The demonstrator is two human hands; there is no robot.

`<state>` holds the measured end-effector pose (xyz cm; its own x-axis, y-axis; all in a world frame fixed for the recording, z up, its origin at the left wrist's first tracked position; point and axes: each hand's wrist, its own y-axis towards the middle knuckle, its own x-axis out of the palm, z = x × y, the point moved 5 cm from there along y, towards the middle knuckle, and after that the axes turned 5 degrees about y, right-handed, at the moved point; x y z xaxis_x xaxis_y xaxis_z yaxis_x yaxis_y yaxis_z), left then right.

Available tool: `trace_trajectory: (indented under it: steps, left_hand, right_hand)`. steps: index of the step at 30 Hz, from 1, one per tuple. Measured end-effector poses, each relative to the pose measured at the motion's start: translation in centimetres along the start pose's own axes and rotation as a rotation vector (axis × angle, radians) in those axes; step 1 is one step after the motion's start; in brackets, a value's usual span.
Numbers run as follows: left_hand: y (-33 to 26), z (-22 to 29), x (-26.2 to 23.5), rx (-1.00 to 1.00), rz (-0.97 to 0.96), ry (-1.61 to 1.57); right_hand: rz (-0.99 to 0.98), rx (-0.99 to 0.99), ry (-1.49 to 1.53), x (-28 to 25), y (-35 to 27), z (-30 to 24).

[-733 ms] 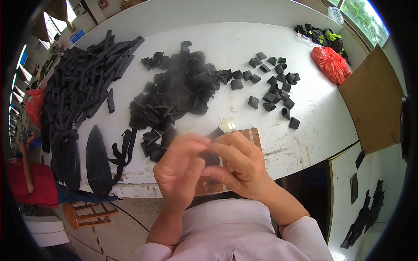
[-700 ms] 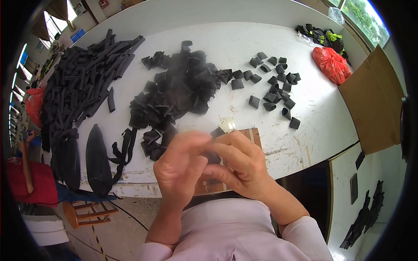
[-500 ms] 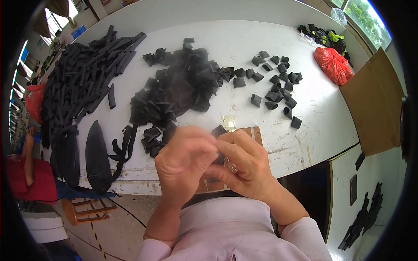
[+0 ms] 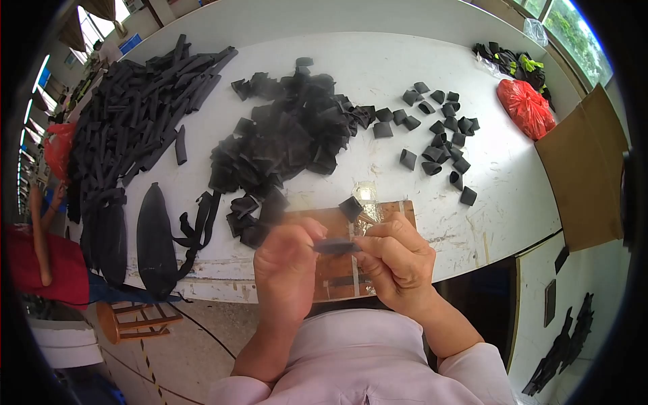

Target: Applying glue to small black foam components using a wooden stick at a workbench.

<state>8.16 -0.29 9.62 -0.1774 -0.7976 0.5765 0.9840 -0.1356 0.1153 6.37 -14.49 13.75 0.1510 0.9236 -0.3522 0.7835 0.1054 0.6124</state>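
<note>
Between my two hands is a small dark fabric piece, held flat above a brown wooden board. My left hand pinches its left end and is somewhat blurred. With thumb and fingers my right hand grips the right end. A black fabric loop lies at the board's far edge, beside a shiny yellowish patch of glue or tape. Beyond my left hand a large heap of black fabric pieces spreads over the white table.
Long black strips are piled at the left, near dark pointed pieces. Several black loops lie scattered at right. A red plastic bag and a cardboard sheet stand at the right edge. A person in red is at far left.
My hands have moved apart and slightly toward me, so the fabric piece now shows stretched between them. The view has shifted a little, uncovering more of the board and the loop on it.
</note>
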Motion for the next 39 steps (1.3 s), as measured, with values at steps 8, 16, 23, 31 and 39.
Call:
trace_trajectory:
  steps: [8, 16, 23, 31, 39]
  left_hand:
    - [0.6, -1.2, -7.2, 0.222, 0.309, 1.049]
    - [5.3, -5.6, -13.7, 0.003, 0.262, 2.066]
    - [7.3, -4.3, -15.3, 0.304, 0.157, 1.694]
    - [-0.1, -5.2, -7.6, 0.02, -0.084, 1.636]
    - [2.7, -4.0, -6.9, 0.192, -0.223, 1.626]
  right_hand:
    - [0.245, 0.616, 0.814, -3.2, 1.6, 3.9]
    - [-0.058, 0.648, 0.25, 1.5, -4.9, 6.8]
    - [-0.235, 0.641, 0.002, 2.8, -7.2, 7.5]
    - [-0.178, 0.323, -0.284, 3.2, -4.3, 8.9]
    - [-0.257, 0.135, -0.787, 0.7, -3.7, 18.0]
